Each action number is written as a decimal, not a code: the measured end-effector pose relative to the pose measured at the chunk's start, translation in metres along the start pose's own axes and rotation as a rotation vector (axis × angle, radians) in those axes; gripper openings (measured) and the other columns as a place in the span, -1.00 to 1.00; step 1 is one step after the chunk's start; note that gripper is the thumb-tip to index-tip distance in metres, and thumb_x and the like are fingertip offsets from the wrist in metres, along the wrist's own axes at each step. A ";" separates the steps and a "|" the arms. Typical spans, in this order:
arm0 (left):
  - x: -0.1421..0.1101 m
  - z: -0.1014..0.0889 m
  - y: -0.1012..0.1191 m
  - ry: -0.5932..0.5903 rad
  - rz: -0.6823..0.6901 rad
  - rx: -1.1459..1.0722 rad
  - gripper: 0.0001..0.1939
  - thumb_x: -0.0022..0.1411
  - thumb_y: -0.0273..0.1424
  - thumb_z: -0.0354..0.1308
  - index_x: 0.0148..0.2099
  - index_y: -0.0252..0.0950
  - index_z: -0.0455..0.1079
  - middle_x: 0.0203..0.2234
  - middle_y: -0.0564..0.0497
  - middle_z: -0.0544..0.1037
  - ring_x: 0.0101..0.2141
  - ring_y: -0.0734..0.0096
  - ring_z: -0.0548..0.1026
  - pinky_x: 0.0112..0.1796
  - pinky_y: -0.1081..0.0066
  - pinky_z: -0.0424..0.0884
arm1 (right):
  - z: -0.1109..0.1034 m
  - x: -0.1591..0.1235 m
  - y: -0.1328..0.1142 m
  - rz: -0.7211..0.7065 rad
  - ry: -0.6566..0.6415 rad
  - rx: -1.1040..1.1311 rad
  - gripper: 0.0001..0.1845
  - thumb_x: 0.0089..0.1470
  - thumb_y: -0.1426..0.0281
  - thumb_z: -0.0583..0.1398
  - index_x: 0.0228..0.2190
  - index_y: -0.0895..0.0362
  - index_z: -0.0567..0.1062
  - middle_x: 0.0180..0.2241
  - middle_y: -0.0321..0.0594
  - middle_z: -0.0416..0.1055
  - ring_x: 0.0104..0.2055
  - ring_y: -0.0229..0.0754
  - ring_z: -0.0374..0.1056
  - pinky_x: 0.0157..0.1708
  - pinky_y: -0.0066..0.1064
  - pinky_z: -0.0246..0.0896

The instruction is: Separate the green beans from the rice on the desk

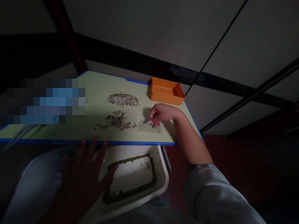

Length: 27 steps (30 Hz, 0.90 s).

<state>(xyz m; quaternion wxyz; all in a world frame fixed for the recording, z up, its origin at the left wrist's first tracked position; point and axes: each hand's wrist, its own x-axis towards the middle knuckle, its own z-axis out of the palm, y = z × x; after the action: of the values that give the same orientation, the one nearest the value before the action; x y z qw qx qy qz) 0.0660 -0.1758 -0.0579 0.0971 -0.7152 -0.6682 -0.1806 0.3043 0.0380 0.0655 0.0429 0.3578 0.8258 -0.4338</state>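
Note:
My right hand pinches a clear plastic protractor and holds it against the pale yellow tabletop. Just left of the protractor lies a loose pile of small greenish-brown grains, too fine to name. A second, denser pile of grains sits farther back. My left hand is open, fingers spread, its fingertips by the table's near edge. Its thumb reaches over a white basin below the table. Dark green grains line the edges of the basin's floor.
An orange open box stands at the table's back right corner. Blue trim runs along the table edge. Pixelation hides something at the left, beside a thin, blurred long object. Pale panels rise behind, and a reddish floor lies at right.

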 end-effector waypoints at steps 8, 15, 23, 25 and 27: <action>-0.001 0.002 -0.004 0.004 0.017 0.005 -0.28 0.25 -0.11 -0.20 0.38 -0.23 -0.23 0.33 -0.29 0.00 0.34 -0.07 -0.17 0.18 -0.28 -0.12 | 0.005 0.003 -0.001 -0.031 -0.018 -0.018 -0.76 -0.01 0.41 0.24 -0.64 0.20 0.42 -0.69 -0.36 0.43 -0.65 -0.37 0.30 -0.54 -0.52 0.16; 0.002 0.000 0.001 0.015 0.003 -0.007 -0.31 0.26 -0.13 -0.20 0.36 -0.30 -0.11 0.30 -0.34 0.07 0.33 -0.11 -0.12 0.16 -0.29 -0.09 | 0.010 0.004 -0.005 -0.042 -0.005 -0.087 -0.75 0.03 0.41 0.23 -0.63 0.21 0.43 -0.67 -0.34 0.45 -0.63 -0.38 0.31 -0.52 -0.53 0.16; 0.001 -0.001 0.001 0.021 -0.008 -0.015 -0.30 0.27 -0.13 -0.20 0.38 -0.25 -0.18 0.32 -0.30 0.03 0.33 -0.09 -0.12 0.18 -0.28 -0.11 | 0.010 0.002 -0.009 0.003 -0.021 -0.148 -0.73 0.07 0.43 0.20 -0.64 0.21 0.43 -0.67 -0.32 0.45 -0.63 -0.36 0.34 -0.52 -0.52 0.19; 0.001 -0.001 0.002 0.016 -0.008 -0.017 -0.31 0.27 -0.13 -0.21 0.38 -0.25 -0.19 0.32 -0.30 0.02 0.33 -0.09 -0.14 0.17 -0.29 -0.11 | 0.009 0.001 -0.010 0.028 -0.023 -0.138 -0.72 0.07 0.45 0.19 -0.64 0.22 0.43 -0.68 -0.32 0.44 -0.62 -0.35 0.35 -0.53 -0.52 0.20; 0.001 -0.001 0.002 0.014 -0.002 -0.015 -0.31 0.27 -0.13 -0.21 0.38 -0.25 -0.19 0.32 -0.30 0.03 0.33 -0.08 -0.15 0.17 -0.29 -0.10 | 0.008 0.001 -0.009 0.041 -0.030 -0.126 -0.72 0.06 0.45 0.19 -0.65 0.22 0.43 -0.69 -0.33 0.43 -0.63 -0.35 0.35 -0.53 -0.52 0.21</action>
<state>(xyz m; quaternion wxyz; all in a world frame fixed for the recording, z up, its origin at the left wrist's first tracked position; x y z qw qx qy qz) 0.0677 -0.1760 -0.0561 0.0959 -0.7140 -0.6668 -0.1908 0.2961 0.0287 0.0663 0.0865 0.3650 0.8432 -0.3851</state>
